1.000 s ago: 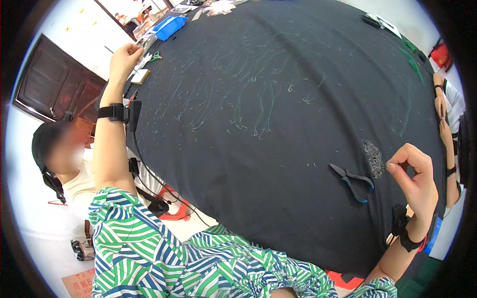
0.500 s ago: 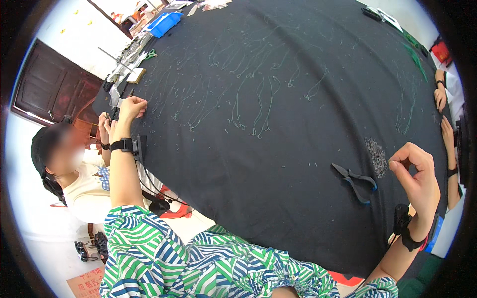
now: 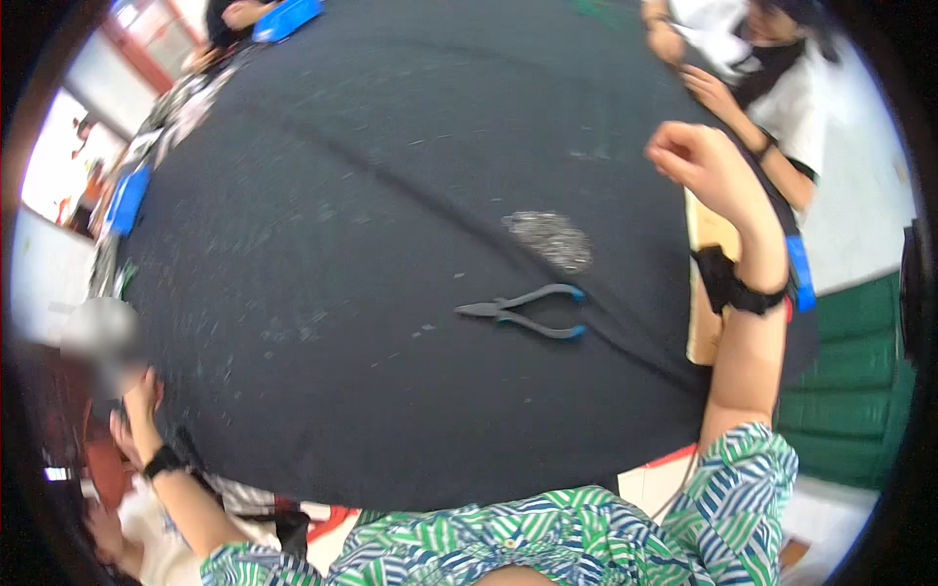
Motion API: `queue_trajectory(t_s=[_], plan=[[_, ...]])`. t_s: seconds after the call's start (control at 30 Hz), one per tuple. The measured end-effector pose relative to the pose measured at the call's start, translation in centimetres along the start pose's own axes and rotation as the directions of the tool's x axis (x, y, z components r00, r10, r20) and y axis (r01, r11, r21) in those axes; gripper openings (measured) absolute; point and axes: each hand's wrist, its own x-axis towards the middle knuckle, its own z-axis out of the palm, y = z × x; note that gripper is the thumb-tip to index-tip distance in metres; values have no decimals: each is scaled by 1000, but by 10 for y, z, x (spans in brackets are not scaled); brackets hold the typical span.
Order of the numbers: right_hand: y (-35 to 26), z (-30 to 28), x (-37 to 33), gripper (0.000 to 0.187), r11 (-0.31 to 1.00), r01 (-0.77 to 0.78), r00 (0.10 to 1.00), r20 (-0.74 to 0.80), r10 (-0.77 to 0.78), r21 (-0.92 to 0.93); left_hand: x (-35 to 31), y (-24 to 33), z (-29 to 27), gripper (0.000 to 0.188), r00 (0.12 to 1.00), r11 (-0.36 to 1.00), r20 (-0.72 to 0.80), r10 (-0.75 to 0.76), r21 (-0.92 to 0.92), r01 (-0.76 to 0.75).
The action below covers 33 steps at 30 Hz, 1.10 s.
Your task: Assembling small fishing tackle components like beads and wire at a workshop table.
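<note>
My right hand (image 3: 699,166) is raised over the right side of the black cloth-covered table (image 3: 322,410). Its fingers are curled together, and whatever they may hold cannot be made out. Far out to the left, my left hand (image 3: 144,398) is stretched past the table edge, blurred, with its fingertips drawn together; anything in them is too small to see. Pliers (image 3: 532,313) with blue-tipped handles lie open on the cloth between my arms. Just beyond them is a pile of small greyish pieces (image 3: 549,240). Fine green threads (image 3: 322,283) are faintly visible across the cloth.
A wooden board (image 3: 702,322) lies beside my right forearm. Co-workers sit at the right, with a hand (image 3: 711,93) on the table edge, and close by my left hand. Blue trays (image 3: 129,200) stand along the left edge. Green threads (image 3: 601,12) lie at the far side.
The view has swung to the right. My arms are spread wider apart, the left hand now far out at the left. The pliers and pile appear nearer the middle.
</note>
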Motion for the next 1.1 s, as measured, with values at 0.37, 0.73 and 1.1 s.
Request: queue_trajectory(t_s=[0.37,0.73,1.1], plan=[[44,40,11,18,996,77,987,-138,-81,-35,12,11,-2,27,883,871,142,-448,-155,467],[33,49,37,8,996,-1,1000,-12,0,-92,-12,153,-75,30,974,916,32,-223,-334,221],[-39,30,0,10,875,-15,991,125,-52,485,-107,433,-118,27,783,555,103,613,-762,-334]])
